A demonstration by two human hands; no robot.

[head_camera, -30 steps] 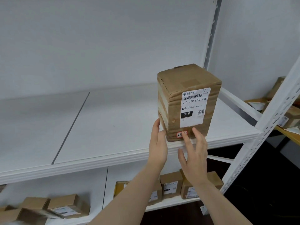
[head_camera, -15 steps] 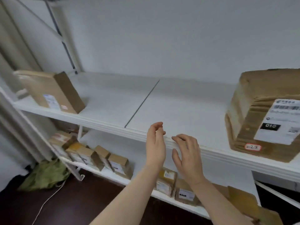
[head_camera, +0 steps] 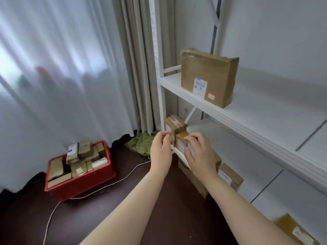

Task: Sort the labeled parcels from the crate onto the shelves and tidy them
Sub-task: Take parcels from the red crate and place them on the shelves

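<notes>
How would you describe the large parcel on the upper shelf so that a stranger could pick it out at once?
Find the white shelving unit beside the curtain. On its upper shelf, near the left end, a brown parcel stands alone. It is far bigger than the small parcels below.

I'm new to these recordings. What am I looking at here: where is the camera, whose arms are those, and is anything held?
No machine here: a person wears a wide-angle camera on the head, so you look down along their bare arms. The left hand and right hand are loosely curled before the white shelf unit and seem to hold nothing. A large taped parcel stands on the upper shelf, small parcels on the one below. On the floor sits the red crate, full of parcels.
</notes>
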